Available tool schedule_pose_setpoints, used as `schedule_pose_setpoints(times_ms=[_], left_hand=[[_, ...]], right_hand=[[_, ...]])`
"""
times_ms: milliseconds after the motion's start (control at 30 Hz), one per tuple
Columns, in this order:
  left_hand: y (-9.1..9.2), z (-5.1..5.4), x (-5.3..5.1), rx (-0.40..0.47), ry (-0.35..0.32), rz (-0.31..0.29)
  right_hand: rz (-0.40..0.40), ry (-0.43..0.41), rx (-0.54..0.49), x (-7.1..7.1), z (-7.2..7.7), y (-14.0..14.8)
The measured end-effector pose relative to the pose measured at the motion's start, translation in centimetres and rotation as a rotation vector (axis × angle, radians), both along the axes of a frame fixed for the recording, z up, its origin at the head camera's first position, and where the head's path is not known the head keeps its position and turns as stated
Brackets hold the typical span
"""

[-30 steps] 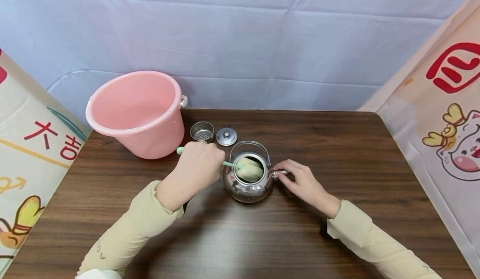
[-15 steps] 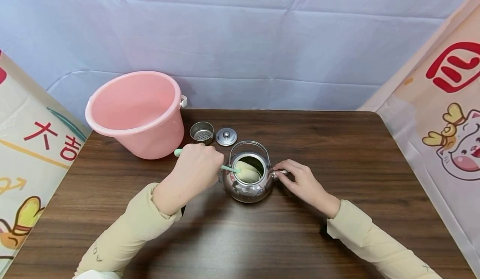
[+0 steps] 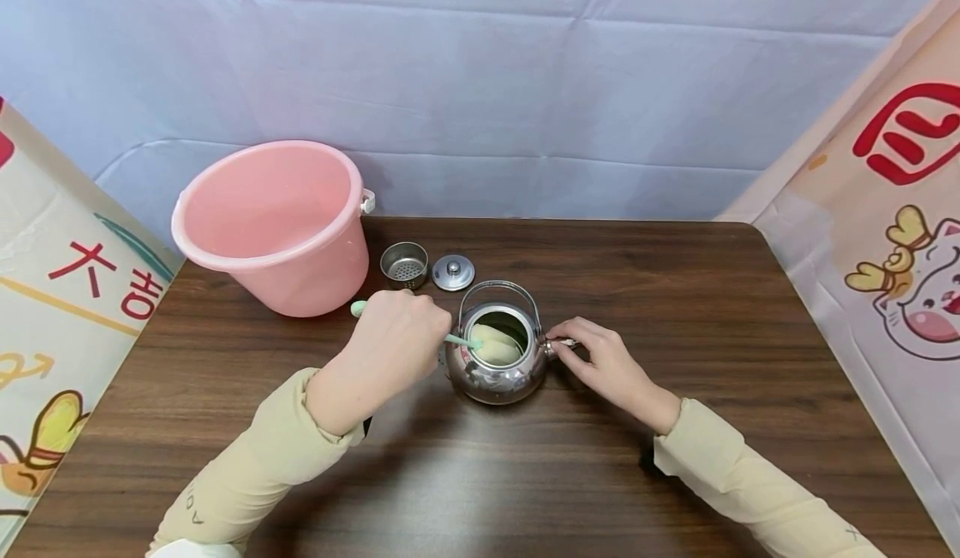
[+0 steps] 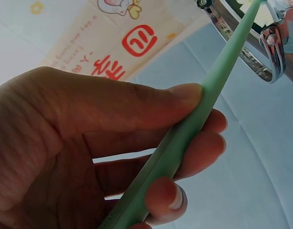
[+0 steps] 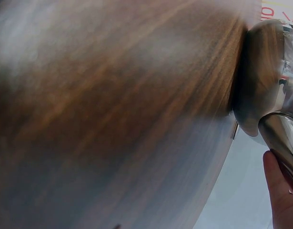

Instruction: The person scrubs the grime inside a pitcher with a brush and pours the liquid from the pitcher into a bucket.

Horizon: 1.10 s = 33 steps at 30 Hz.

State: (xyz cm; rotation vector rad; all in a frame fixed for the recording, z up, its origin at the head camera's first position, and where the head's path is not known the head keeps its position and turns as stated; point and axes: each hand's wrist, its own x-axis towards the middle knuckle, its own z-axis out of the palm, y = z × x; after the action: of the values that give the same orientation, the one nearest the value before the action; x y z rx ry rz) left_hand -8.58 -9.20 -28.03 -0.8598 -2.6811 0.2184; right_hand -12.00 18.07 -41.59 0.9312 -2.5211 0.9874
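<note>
My left hand (image 3: pixel 384 350) grips the green handle (image 4: pixel 198 114) of a sponge brush, thumb on one side and fingers curled round the other. Its pale yellow-green sponge head (image 3: pixel 495 346) sits inside the round mouth of a shiny steel teapot (image 3: pixel 497 385); the mouth hides its lower part. The teapot stands upright on the table, its wire bail handle (image 3: pixel 501 285) raised at the back. On the teapot's right side, my right hand (image 3: pixel 603 364) pinches the spout (image 5: pixel 282 138) between thumb and fingers; the right wrist view shows only one digit against it.
A large pink bucket (image 3: pixel 330 266) stands at the back left of the wooden table (image 3: pixel 675 291). Between it and the teapot lie a steel strainer cup (image 3: pixel 405 266) and a round knobbed lid (image 3: pixel 453 272). A pale cloth (image 3: pixel 480 83) hangs behind the table.
Inside the teapot's mouth the sponge head has shifted left and sits lower than a second ago. The left hand has moved slightly with it. Teapot and right hand stay put.
</note>
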Motion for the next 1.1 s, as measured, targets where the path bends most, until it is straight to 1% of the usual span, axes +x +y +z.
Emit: schedule_pose_setpoints(times_ms=[300,433,667,800,967,1100], left_hand=[[0.6,0.0,0.2,-0.001,0.001,-0.023],[0.8,0.0,0.1,-0.003,-0.007,-0.03],[1.1,-0.2,-0.1,0.03,-0.011,-0.053],[1.4,-0.3,-0.3,0.028,-0.017,-0.054],[1.6,-0.5,-0.5,0.031,0.008,-0.059],[1.6,-0.6,-0.7,0.051,0.028,-0.062]], right_hand=[[-0.002,0.004,0.001,-0.1,0.0,0.0],[0.001,-0.003,-0.001,0.0,0.0,0.0],[0.009,-0.012,-0.003,0.0,0.1,0.0],[0.008,-0.01,-0.005,0.0,0.1,0.1],[0.006,-0.009,-0.007,0.0,0.0,0.1],[0.011,-0.022,-0.004,0.0,0.0,0.0]])
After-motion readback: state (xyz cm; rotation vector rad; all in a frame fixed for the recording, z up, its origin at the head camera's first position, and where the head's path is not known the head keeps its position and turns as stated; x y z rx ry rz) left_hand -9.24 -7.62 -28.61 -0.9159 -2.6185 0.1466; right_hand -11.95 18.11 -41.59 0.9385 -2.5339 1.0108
